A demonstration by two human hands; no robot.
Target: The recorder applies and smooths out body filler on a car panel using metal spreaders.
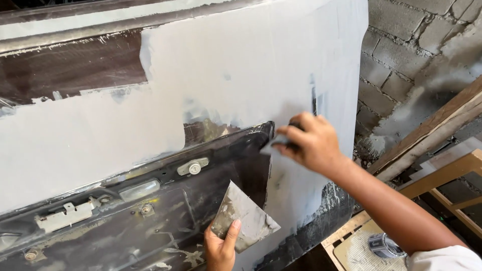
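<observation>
A large car body panel [241,75], coated in pale grey filler, fills most of the view. Its dark recessed part [150,216] carries a lamp, a lock knob and small brackets. My right hand [309,143] grips a small dark spreader [273,146] and presses it against the panel at the recess corner. Lower down, my left hand [221,248] holds a flat metal plate [245,218] smeared with grey filler, thumb on its face.
A rough block wall [406,65] with grey overspray stands at the right. Wooden beams [432,135] lean against it. Below my right forearm a wooden frame [346,233] holds a board with paper and a small metal tin [384,246].
</observation>
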